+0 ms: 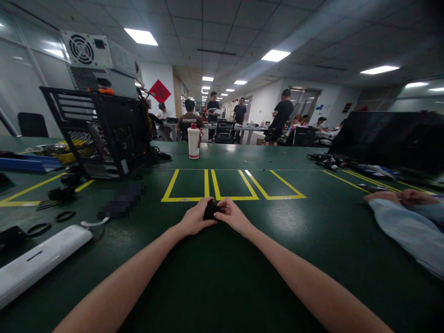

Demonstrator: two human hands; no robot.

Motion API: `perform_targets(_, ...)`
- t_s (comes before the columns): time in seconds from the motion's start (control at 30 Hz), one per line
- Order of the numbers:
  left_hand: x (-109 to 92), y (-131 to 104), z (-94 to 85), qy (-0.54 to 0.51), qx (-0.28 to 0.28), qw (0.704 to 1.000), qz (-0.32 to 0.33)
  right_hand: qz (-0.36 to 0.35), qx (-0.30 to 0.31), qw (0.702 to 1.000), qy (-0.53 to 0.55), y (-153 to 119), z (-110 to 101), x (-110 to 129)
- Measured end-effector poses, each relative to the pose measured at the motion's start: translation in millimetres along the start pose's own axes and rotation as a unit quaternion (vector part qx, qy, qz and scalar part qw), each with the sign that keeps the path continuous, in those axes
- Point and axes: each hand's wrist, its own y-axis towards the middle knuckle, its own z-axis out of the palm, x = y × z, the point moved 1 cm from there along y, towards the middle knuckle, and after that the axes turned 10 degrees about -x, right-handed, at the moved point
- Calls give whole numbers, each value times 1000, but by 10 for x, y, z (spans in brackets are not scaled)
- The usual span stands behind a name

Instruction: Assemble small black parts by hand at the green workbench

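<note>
Between my two hands is a small black object (210, 211) whose kind I cannot make out, partly covered by my fingers. My left hand (194, 218) wraps round it from the left side, thumb near me and fingers on the far side. From the right, my right hand (236, 217) pinches at its edge with thumb and fingertips. Both hands are low over the green table (222, 277), just on the near side of the yellow tape outlines (236, 198).
At the left stands a black computer case (104, 134) with a power supply (90, 51) above it. A white long device (45, 263) and black rings (65, 216) lie nearer. A white bottle (194, 143) stands behind the tape. At right, a co-worker's sleeve (398, 226) rests by cables (326, 160).
</note>
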Motion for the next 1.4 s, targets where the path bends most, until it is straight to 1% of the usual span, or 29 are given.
perform_targets(0.1,28,3,-5,-4,1,1000,-8,-8,-25,998,-61,-48,-16,-8)
perform_targets(0.17,67,6,-18,-1,4,1000,-25,-8,-38,994,-99,-86,-23,-1)
perform_targets(0.27,133,7,-43,2,9,999,-46,-4,-47,990,-133,-138,-33,22)
perform_targets(0.37,161,6,-54,-1,10,999,-49,-8,-49,986,-158,-179,-57,40)
perform_targets(0.47,137,-2,-50,5,0,998,-62,-15,-47,984,-169,-218,-98,41)
perform_targets(0.6,50,-61,-70,9,-10,997,-78,-23,-50,984,-171,-283,-132,42)
perform_targets(0.8,-36,-202,-127,53,-32,992,-107,-32,-51,960,-273,-331,-87,112)
perform_targets(0.87,-36,-223,-130,61,-41,991,-108,-31,-49,956,-287,-336,-72,150)
perform_targets(0.97,-53,-277,-148,63,-40,991,-111,-26,-39,958,-283,-404,-40,221)
perform_targets(1.03,-110,-363,-186,60,-32,992,-102,-29,-27,961,-274,-514,7,281)
perform_targets(1.1,-214,-492,-247,61,-12,995,-76,-39,-1,965,-261,-664,79,349)
perform_targets(1.23,-482,-747,-416,115,66,991,10,-52,35,970,-233,-932,225,475)
perform_targets(1.3,-584,-800,-506,154,98,982,43,-46,37,975,-213,-987,268,511)
perform_targets(1.4,-668,-772,-601,213,148,962,87,-23,16,984,-177,-975,285,518)
